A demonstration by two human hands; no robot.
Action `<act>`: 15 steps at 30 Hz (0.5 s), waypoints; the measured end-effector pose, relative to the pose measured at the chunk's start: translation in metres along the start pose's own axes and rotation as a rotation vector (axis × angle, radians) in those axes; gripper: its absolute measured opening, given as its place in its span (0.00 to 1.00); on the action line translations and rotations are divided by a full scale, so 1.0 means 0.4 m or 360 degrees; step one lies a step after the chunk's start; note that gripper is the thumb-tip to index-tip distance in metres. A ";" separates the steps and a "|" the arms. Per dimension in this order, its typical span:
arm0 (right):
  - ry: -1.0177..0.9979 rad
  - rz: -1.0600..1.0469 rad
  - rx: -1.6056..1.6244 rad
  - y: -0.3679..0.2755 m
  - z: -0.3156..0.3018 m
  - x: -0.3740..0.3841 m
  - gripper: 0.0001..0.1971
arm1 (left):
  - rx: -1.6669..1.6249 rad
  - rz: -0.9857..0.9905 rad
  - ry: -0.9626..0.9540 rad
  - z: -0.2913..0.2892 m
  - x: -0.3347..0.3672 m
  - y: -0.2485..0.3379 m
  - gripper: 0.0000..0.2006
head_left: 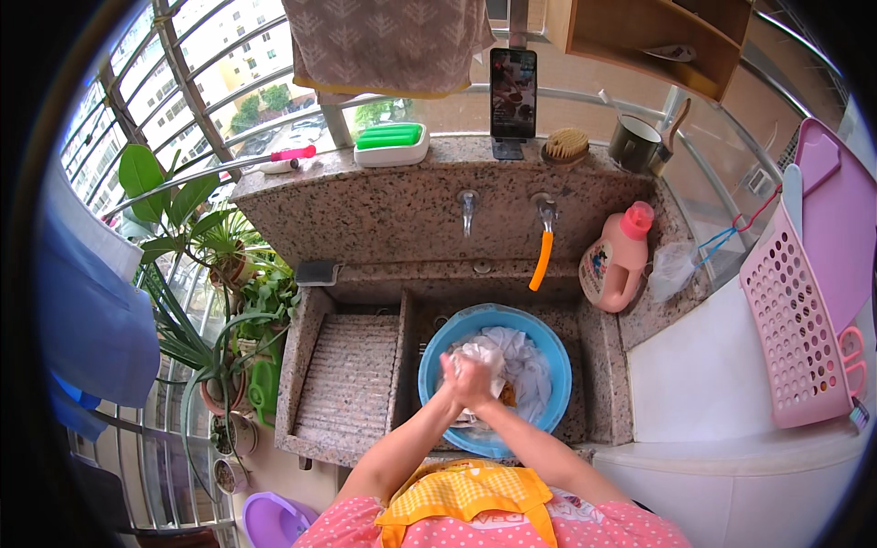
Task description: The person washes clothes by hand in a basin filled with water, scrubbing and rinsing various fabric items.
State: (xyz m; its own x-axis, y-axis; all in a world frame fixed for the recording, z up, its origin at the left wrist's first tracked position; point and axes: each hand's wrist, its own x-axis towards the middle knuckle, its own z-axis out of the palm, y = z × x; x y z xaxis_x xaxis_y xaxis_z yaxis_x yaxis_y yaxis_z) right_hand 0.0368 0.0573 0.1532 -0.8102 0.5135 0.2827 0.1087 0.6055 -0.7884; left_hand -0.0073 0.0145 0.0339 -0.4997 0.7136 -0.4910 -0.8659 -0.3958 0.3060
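Observation:
A round light-blue basin (560, 356) sits in the granite sink, holding wet white cloth (523, 352). Over its left half, my left hand (449, 373) and my right hand (473, 384) press against each other. Both are closed on a bunched part of the white cloth, which shows just above the knuckles. Slight blur covers the fingers, and the hands hide part of the cloth. Beside my right wrist, a patterned yellow-brown piece (508, 394) shows among the folds; what it is, I cannot tell.
Left of the basin is a ribbed stone washboard (347, 374). Behind it are two taps, one with an orange hose (542, 262). A pink detergent bottle (614, 265) stands at the right corner. On the ledge are a phone (513, 96), a scrub brush (566, 146) and a mug (633, 144).

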 end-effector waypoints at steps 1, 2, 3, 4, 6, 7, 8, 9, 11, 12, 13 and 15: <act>0.0017 0.0214 -0.0070 0.041 0.006 0.020 0.15 | 0.0044 -0.0006 0.0072 -0.005 0.000 0.002 0.17; 0.0071 0.0238 -0.0075 0.112 -0.005 0.032 0.15 | 0.0467 -0.0187 0.0326 0.072 -0.012 -0.007 0.18; 0.0101 0.0247 -0.0046 0.157 0.000 0.033 0.14 | 0.0506 -0.0160 0.0359 0.102 -0.044 -0.001 0.17; 0.0118 0.0230 -0.0014 0.156 -0.001 0.045 0.14 | 0.0531 -0.0108 0.0387 0.125 -0.068 0.013 0.17; 0.0287 0.0160 0.0151 0.141 0.013 0.053 0.13 | 0.0528 -0.0045 0.0341 0.122 -0.081 0.040 0.17; 0.0351 0.0126 0.0243 0.123 0.022 0.046 0.13 | 0.0483 -0.0006 0.0323 0.112 -0.097 0.052 0.17; 0.0277 0.0149 0.0359 0.167 0.024 0.054 0.10 | 0.0455 0.0007 0.0273 0.126 -0.094 0.054 0.17; 0.0004 0.0530 0.1061 0.217 0.017 0.056 0.11 | 0.0426 0.0018 0.0223 0.143 -0.087 0.055 0.18; -0.0585 0.1278 0.2461 0.311 -0.007 0.048 0.14 | 0.0500 -0.0054 0.0168 0.236 -0.117 0.074 0.21; -0.0824 0.1236 0.2787 0.302 -0.019 0.028 0.19 | 0.0488 -0.0065 0.0163 0.245 -0.137 0.095 0.22; -0.0793 0.0851 0.2340 0.287 -0.018 0.014 0.20 | 0.0479 -0.0088 0.0142 0.254 -0.141 0.105 0.23; -0.0685 0.0122 0.1423 0.256 -0.010 -0.010 0.24 | 0.0433 -0.0055 -0.0023 0.251 -0.131 0.127 0.21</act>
State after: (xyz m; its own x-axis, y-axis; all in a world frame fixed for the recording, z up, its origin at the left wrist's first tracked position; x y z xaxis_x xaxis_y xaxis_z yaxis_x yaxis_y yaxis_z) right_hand 0.0535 0.1197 0.0734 -0.9783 0.1605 0.1312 -0.1613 -0.1915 -0.9681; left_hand -0.0228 0.0150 0.1569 -0.4680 0.7328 -0.4939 -0.8431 -0.2028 0.4981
